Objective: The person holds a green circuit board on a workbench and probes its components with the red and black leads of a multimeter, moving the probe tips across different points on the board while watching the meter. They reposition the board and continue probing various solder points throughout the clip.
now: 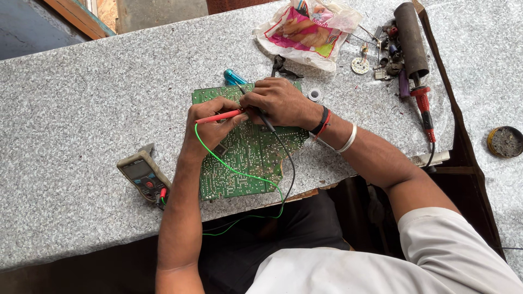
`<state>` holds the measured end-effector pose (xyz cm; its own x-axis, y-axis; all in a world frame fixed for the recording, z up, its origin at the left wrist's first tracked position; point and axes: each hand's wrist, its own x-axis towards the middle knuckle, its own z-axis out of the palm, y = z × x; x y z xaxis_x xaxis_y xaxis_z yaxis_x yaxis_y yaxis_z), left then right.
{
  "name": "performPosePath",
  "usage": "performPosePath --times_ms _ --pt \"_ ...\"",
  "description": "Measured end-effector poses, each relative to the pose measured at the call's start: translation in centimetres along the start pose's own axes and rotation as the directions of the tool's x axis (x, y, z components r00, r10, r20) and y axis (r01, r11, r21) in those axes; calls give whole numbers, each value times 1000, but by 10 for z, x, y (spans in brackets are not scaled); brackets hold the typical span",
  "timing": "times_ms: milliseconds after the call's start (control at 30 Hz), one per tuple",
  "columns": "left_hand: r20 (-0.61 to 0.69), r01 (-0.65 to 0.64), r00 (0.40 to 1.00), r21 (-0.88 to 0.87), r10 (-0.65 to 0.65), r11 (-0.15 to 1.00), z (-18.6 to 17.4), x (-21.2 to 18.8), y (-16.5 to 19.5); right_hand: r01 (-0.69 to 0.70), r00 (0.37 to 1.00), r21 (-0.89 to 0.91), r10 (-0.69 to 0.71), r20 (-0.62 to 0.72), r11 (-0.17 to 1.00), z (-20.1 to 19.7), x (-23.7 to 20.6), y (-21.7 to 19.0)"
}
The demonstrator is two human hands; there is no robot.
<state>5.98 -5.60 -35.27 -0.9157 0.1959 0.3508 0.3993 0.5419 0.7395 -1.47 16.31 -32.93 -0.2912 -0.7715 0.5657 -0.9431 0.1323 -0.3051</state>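
Head view: multimeter [144, 175] lies near-left on the table [65, 109], leads running to the green circuit board [242, 155]; left hand [210, 122] pinches the red probe [218, 116], right hand [280, 100] pinches the black probe [266, 121], tips pressed to solder side

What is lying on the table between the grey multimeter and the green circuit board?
In the head view, only the person's left forearm crosses between the grey multimeter and the green circuit board; otherwise bare speckled table.

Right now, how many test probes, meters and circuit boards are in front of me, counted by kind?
Test probes: 2 - red probe in the left hand, black probe in the right hand
Meters: 1 - multimeter
Circuit boards: 1 - green board
Total: 4
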Motion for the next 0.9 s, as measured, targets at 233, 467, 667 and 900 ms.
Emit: performPosePath --times_ms 233,467,667,900 --pt "31 -43 999 -7 43 999 -6 1 2 -16 1000 32 16 -9 999 5 1 1" --pt "53 -32 998 -60 35 998 101 74 84 -16 998 139 24 -60 990 -109 -91 51" --pt "-56 63 996 -148 -72 987 108 42 88 -56 987 193 83 -135 980 -99 -109 19" --pt "-190 17 976 -432 -110 902 53 19 120 35 974 242 22 -227 970 -128 -70 -36"
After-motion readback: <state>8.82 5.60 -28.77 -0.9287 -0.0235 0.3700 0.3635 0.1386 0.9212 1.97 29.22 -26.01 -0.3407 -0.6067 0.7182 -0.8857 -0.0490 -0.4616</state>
